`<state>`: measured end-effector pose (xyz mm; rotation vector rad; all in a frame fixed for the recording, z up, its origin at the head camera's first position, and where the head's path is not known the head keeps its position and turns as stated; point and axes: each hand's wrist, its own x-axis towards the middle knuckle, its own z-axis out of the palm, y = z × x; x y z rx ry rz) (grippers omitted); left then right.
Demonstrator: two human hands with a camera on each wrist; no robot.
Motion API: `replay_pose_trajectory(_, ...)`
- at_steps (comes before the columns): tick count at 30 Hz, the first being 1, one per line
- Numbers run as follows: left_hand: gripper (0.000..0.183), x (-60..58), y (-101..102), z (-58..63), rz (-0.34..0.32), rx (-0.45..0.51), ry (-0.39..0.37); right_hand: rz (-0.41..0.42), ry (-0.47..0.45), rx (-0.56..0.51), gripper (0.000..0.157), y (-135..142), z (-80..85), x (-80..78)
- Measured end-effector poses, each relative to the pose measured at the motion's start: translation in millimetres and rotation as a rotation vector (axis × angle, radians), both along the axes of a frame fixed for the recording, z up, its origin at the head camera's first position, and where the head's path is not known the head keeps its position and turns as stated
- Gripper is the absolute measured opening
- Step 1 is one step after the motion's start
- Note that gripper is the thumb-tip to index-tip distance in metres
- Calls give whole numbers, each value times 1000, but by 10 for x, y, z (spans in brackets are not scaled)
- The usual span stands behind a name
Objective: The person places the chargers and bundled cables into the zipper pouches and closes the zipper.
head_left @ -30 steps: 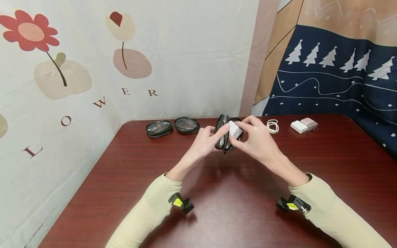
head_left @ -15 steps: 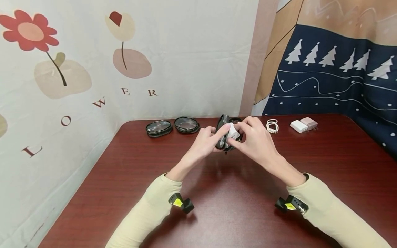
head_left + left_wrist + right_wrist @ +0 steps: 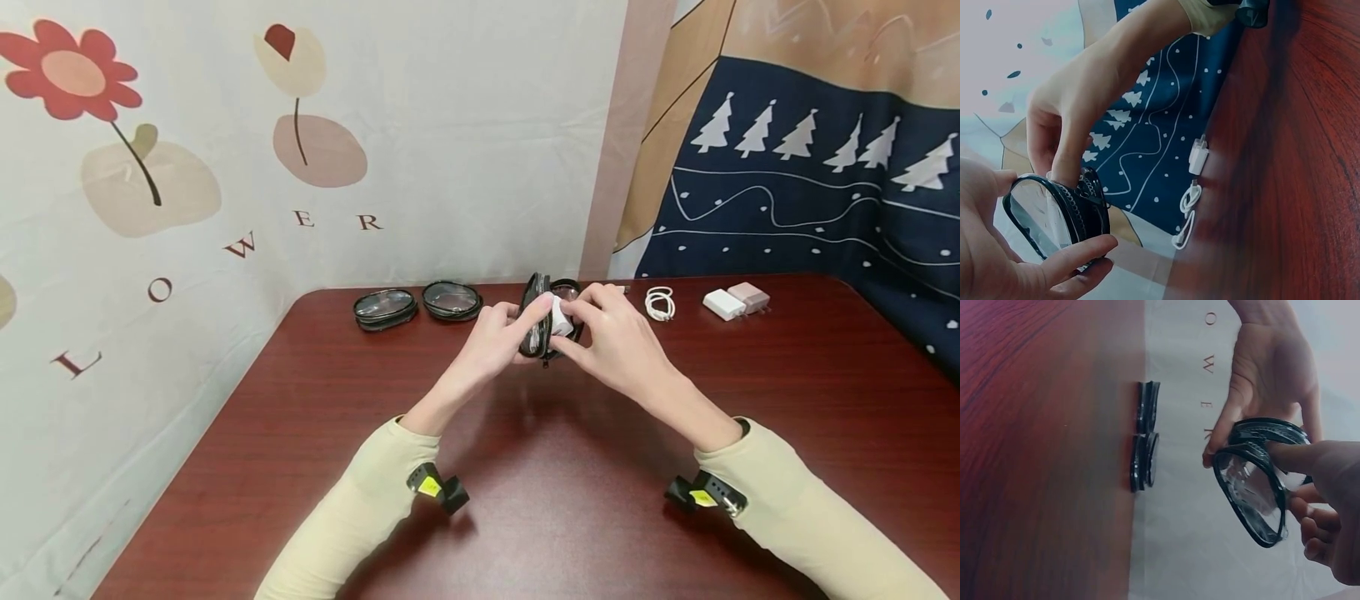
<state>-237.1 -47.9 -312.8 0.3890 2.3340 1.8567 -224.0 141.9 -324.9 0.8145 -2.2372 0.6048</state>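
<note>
Head view: farthest, looking forward and down upon the pouch (image 3: 534,287). Wrist views: near, rolled sideways, facing it from left and right; all share it.

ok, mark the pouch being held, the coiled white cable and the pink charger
Pouch (image 3: 1252,494), right wrist view: clear panel, inside the black rim.
Coiled white cable (image 3: 660,292), head view: strands at the far edge of the coil.
Pink charger (image 3: 748,294), head view: top face.
</note>
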Motion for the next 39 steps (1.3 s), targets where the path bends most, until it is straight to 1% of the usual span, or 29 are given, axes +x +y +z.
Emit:
replay_pose_trajectory(5, 54, 1, -18, 14, 8, 15, 3, 31, -46, 2, 29, 36, 38, -13)
replay_pose_trajectory(8, 54, -6, -24, 13, 7, 14, 0, 44, -69, -4, 30, 62, 47, -31)
replay_pose_trajectory(15, 54, -15, -26, 15, 10, 8, 5, 93, -52, -21, 23, 112, 57, -83)
replay_pose_trajectory(17, 55, -18, -26, 13, 10, 11, 6, 108, -61, -33, 21, 119, 63, -93)
replay_pose_trajectory(21, 54, -19, -31, 11, 15, 2, 6, 120, -123, -43, 23, 125, 76, -103)
replay_pose_trajectory(25, 54, -23, -37, 7, 17, -7, 7, 110, -177, -34, 27, 139, 93, -107)
replay_pose_trajectory(32, 55, -4, -39, 18, 17, -10, 11, 119, -185, -38, 16, 172, 104, -112)
replay_pose_trajectory(39, 53, -3, -46, 42, 13, -11, 29, 146, -166, -13, 20, 184, 102, -109)
